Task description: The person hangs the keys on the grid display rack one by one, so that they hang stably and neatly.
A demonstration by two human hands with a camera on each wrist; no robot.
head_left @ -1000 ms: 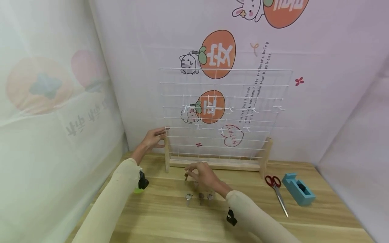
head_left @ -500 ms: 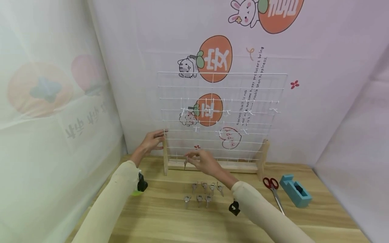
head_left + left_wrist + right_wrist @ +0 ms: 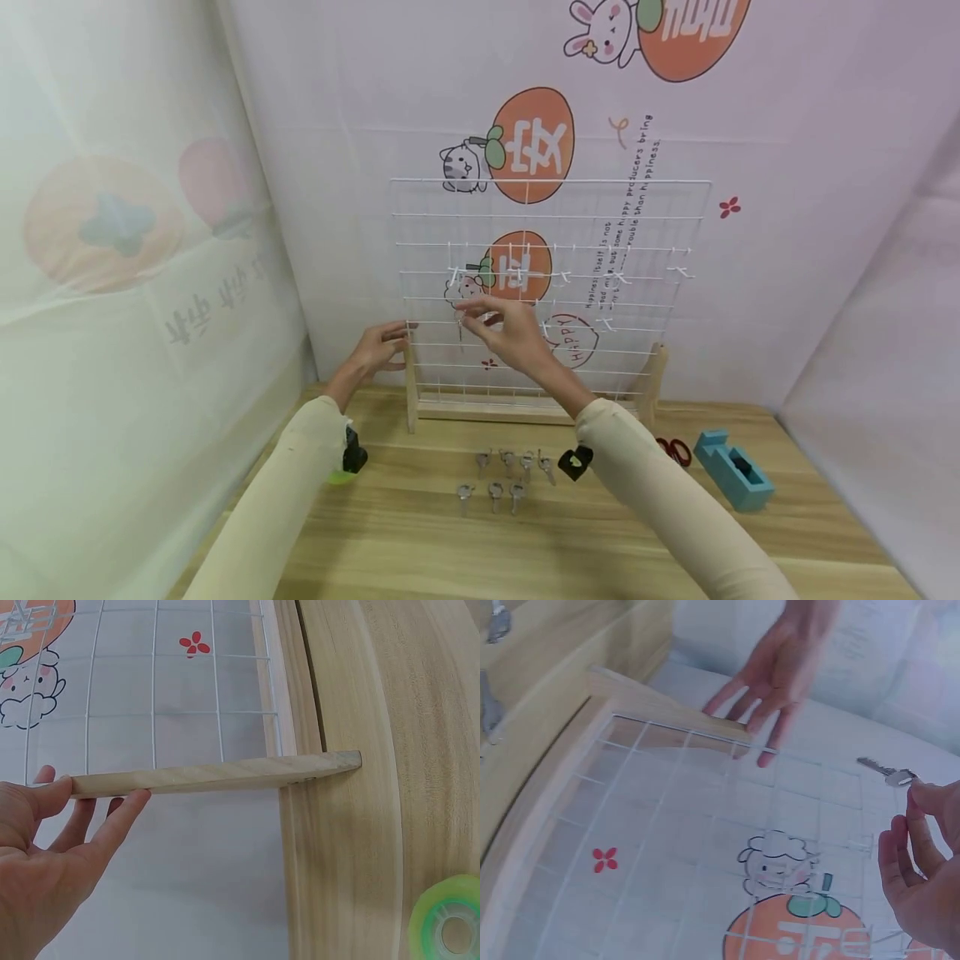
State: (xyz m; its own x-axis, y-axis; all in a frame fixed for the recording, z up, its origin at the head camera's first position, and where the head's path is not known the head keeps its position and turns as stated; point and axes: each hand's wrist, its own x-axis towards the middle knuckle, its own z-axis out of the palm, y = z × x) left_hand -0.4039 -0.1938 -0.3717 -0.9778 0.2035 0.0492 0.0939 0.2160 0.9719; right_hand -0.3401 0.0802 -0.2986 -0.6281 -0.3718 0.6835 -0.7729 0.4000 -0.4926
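Observation:
My right hand (image 3: 510,329) pinches a small silver key (image 3: 894,776) by its head end between thumb and fingertips. In the head view this hand is raised in front of the white wire grid rack (image 3: 525,350), at mid height. The key's toothed blade points away from the fingers in the right wrist view. My left hand (image 3: 67,859) grips the rack's left wooden upright (image 3: 225,774) near its top, thumb on one side and fingers on the other. Several white hooks (image 3: 617,277) are fixed on the grid. On the table (image 3: 420,550), several loose keys (image 3: 496,493) lie in two rows.
A blue tape dispenser (image 3: 738,471) stands at the right of the table. Red-handled scissors (image 3: 675,452) lie beside it, partly hidden behind my right sleeve. A green roll of tape (image 3: 448,919) lies near my left wrist. Printed cloth (image 3: 337,125) surrounds the table.
My right hand has risen with the key from low over the table to the middle of the grid. The left hand has stayed on the upright.

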